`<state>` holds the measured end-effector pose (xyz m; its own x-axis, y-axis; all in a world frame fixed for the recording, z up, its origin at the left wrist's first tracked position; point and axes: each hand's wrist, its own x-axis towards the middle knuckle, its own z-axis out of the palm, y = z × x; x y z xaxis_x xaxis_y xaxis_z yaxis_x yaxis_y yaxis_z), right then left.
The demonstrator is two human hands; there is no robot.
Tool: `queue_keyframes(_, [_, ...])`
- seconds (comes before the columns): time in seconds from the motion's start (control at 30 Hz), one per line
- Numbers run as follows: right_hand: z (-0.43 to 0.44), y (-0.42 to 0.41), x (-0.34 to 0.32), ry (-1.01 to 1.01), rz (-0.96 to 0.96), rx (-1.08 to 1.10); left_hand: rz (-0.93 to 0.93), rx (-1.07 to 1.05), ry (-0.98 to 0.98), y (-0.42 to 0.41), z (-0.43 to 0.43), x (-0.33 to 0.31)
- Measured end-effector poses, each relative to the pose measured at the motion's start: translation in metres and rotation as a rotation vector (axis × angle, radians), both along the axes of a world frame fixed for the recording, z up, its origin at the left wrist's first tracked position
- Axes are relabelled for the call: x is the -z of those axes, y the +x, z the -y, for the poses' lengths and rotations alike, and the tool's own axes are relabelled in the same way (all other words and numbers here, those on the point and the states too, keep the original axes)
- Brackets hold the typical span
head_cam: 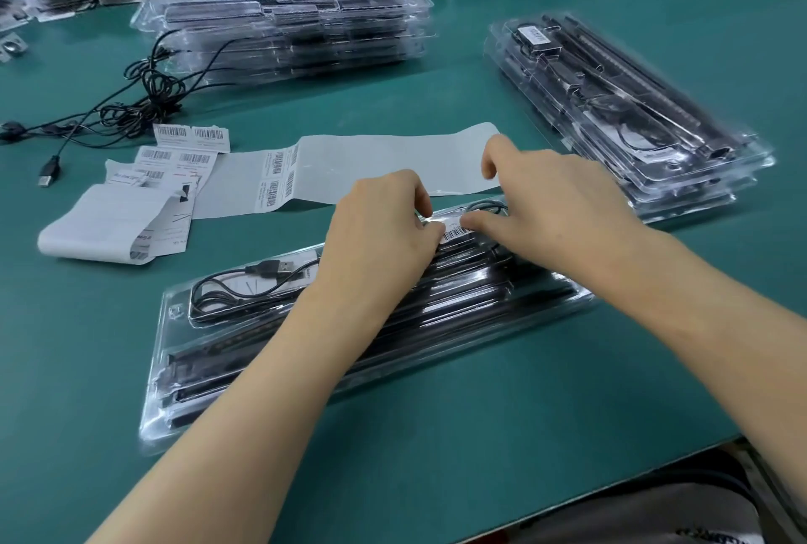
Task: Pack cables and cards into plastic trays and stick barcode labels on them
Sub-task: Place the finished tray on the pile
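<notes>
Plastic tray [174, 312] lies on the green worktop [480, 434] directly in front of the person. Its long axis runs on a slant from the near left to the far right. Dark strips lie lengthwise inside it, and a coiled black USB cable [244, 288] sits in the compartment at its left end, plug pointing right.

Two stacks of similar filled trays stand farther out. One stack [633, 106] is to the right, angled away. The other stack [288, 28] lies crosswise at the back, with a loose tangle of black cable [148, 85] in front of it. A long white backing strip [393, 163] stretches across the worktop just beyond the near tray, curling over at its left end near some loose printed labels [192, 137].

Both forearms cross the tray. The left hand [384, 233] has a narrow grip, its curled thumb and fingertips pinching the left end of a barcode label [456, 232]. The right hand [554, 211] grips nothing: its thumb lies flat on the label's right end, the other fingers loosely bent above. The small label sits along the tray's far long edge, in line with the tray.
</notes>
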<state>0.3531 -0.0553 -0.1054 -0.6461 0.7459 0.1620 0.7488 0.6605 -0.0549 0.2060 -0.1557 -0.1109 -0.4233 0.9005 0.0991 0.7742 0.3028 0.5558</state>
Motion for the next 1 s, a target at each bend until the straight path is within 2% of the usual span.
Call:
queue_keyframes(0.1, [0.005, 0.003, -0.002, 0.039, -0.033, 0.000, -0.056, 0.032, 0.016, -0.002, 0.006, 0.000])
queue_keyframes(0.27, [0.035, 0.022, 0.008, 0.139, -0.159, -0.176, -0.298, 0.277, 0.100, 0.003, 0.017, 0.003])
queue_keyframes(0.33, [0.047, 0.029, 0.016, 0.057, -0.154, -0.254, -0.382, 0.395, 0.055, 0.005, 0.022, 0.007])
queue_keyframes(0.4, [0.054, 0.036, 0.021, -0.060, -0.100, -0.238, -0.436, 0.448, 0.020, 0.003, 0.026, 0.009])
queue_keyframes(0.5, [0.054, 0.043, 0.022, -0.104, 0.005, -0.183, -0.456, 0.453, 0.060, -0.004, 0.032, 0.011])
queue_keyframes(0.6, [0.053, 0.043, 0.022, -0.086, 0.031, -0.159, -0.454, 0.450, 0.026, -0.008, 0.036, 0.014])
queue_keyframes(1.0, [0.053, 0.051, 0.031, 0.044, -0.143, -0.155, -0.446, 0.486, -0.041, -0.011, 0.043, 0.018])
